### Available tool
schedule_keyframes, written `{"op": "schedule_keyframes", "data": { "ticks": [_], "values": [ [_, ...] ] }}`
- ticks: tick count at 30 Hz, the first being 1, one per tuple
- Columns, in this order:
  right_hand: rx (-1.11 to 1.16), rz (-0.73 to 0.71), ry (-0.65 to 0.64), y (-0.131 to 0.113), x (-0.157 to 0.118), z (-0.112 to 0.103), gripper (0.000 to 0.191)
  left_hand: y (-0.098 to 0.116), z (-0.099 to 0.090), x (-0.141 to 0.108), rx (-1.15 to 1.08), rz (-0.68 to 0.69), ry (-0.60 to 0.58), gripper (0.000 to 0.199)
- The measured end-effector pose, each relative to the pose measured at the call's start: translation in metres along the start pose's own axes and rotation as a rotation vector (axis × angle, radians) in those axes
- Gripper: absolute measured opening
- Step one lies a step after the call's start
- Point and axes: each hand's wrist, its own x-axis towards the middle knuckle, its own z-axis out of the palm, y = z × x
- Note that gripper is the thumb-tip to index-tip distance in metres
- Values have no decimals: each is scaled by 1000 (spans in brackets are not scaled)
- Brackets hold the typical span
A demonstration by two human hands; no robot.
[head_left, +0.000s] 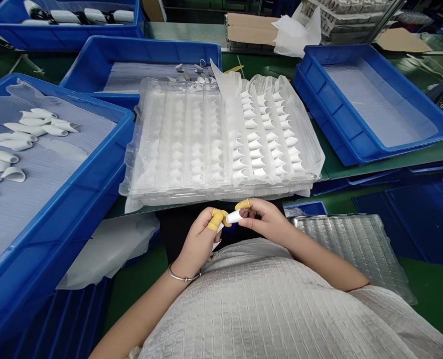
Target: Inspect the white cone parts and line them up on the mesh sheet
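Tray lies between the left bin, cut off by the frame, and the right bin. Short of the tray's near edge, the right hand pinches a tube; the left hand curls around white pieces, mostly hidden, number unclear.

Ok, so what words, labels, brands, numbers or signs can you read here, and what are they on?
None can be read.
Blue bin at right: any faint marks inside are too blurred to read.
Held white piece: no text visible.
Tray: no text visible.
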Motion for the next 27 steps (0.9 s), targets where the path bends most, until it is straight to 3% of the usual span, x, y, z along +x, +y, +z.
{"op": "schedule_keyframes", "data": {
  "ticks": [4, 7, 12, 17, 23, 27],
  "values": [
    [-112, -47, 7, 1, -1, -2, 21, -5, 0, 3, 6, -8, -40, 22],
    [-168, -82, -2, 1, 0, -2, 21, -8, -1, 4, 65, 66, -67, 24],
    [-114, -56, -15, 3, 0, 2, 25, -5, -1, 3, 372, 143, -20, 19],
    [-235, -26, 17, 2, 3, 9, 22, -3, -1, 2, 685, 221, -37, 25],
    [122, 157, 31, 12, 12, 4, 41, -3, -4, 0, 680, 294, -52, 18],
    [178, 171, -77, 21, 10, 0, 45, -2, -4, 0, 728, 299, -39, 19]
  ]
}}
